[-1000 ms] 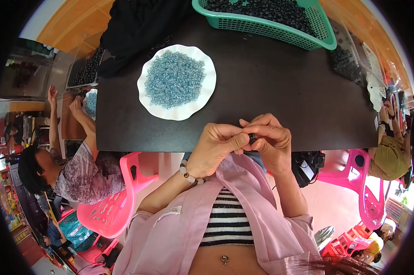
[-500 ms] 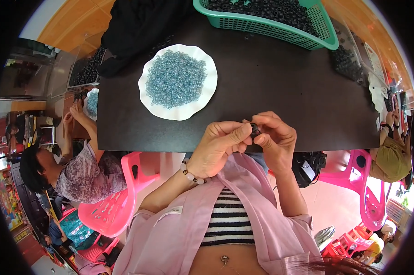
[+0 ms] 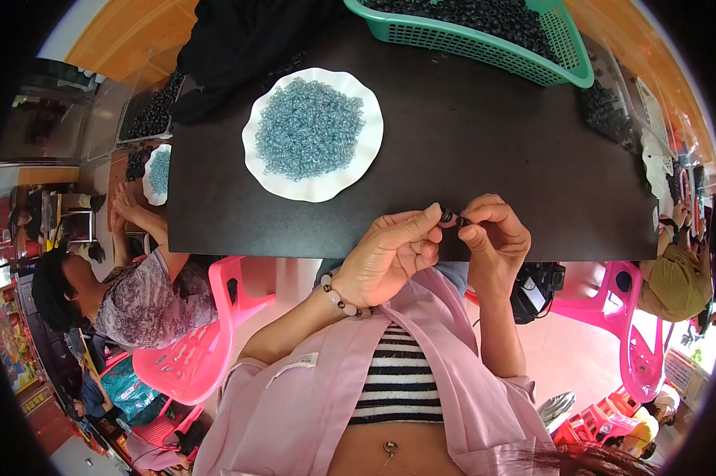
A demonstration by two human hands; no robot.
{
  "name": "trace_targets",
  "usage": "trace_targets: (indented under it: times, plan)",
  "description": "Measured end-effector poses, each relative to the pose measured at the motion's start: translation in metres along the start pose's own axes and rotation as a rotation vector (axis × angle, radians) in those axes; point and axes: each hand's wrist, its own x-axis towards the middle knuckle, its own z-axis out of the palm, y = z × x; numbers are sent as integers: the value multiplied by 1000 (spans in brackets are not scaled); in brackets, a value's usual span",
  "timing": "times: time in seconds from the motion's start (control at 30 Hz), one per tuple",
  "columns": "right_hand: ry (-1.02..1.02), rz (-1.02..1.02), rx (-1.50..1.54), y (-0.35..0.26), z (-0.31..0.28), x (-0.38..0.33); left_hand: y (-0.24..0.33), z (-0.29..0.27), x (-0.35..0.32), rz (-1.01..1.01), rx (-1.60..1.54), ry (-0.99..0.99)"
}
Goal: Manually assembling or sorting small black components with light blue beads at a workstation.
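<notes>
Just past the table's near edge, my left hand (image 3: 391, 252) pinches a small black round piece (image 3: 447, 216) between thumb and forefinger. Close beside it, my right hand (image 3: 498, 242) grips another small black piece (image 3: 462, 223) with its thumb and fingertips. The two pieces almost touch; whether something joins them is too small to tell. Beyond my left hand stands a white wavy-rimmed plate (image 3: 366, 151), heaped with small clear-blue rings (image 3: 309, 127). A beaded bracelet (image 3: 339, 304) circles my left wrist.
A green perforated basket (image 3: 469, 54) of black ring-shaped pieces (image 3: 485, 24) stands at the far right of the dark table (image 3: 485, 143). Black cloth (image 3: 231, 55) lies far left. Another person (image 3: 151, 301) sits at left on a pink chair (image 3: 191, 361); a black bag (image 3: 534, 292) hangs near my right forearm.
My hands have drawn slightly apart, the right one shifting rightward. Where one dark piece showed between my fingers, two black pieces now show. The view has shifted slightly.
</notes>
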Motion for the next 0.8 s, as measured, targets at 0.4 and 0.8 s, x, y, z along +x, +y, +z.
trace_targets:
  times: [0.4,0.8]
  plan:
    - [-56,-46,-112,-1,-3,2,-1,-4,0,37,25,6]
    - [-103,-125,-306,-5,-3,3,-6,-8,-1,165,172,46]
